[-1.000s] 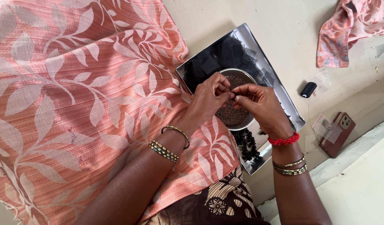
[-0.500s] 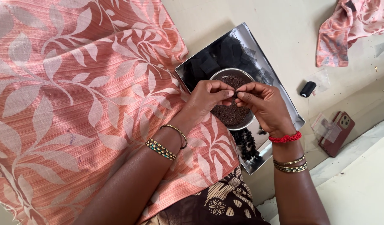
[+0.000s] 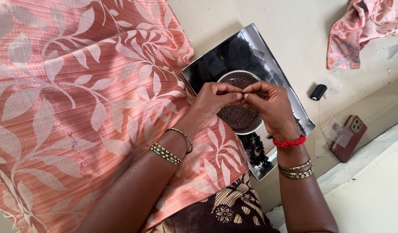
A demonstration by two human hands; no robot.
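here, across the whole left half of the frame, lies a salmon-pink cloth [image 3: 78, 108] printed with pale leaves, draped over the person's lap and reaching down to the lower centre. the left forearm rises from the bottom centre over this cloth, with gold bangles [image 3: 171, 146] at the wrist. the left hand [image 3: 214, 101] sits just left of the frame's centre, its fingers curled and its thumb and forefinger pinched narrowly together; whatever they grip is too small to make out.

its fingertips meet those of the right hand [image 3: 270, 108] just right of centre, which is likewise pinched close, fingers bent inward. both hands hover directly above a round steel bowl [image 3: 253, 127] filled with tiny dark beads. the bowl stands in a shiny steel tray [image 3: 302, 125], set at a slant in the centre of the frame, with dark squares of fabric [image 3: 227, 60] at its upper end and a cluster of black beads [image 3: 255, 151] at its lower end.

the right wrist carries a red beaded bracelet [image 3: 289, 141] and, lower down, gold bangles. further right, on the pale floor [image 3: 294, 30], a small black spool [image 3: 318, 92] lies near the tray, and a reddish phone [image 3: 349, 137] lies at the right. a pink patterned cloth [image 3: 363, 30] is crumpled in the upper right corner.
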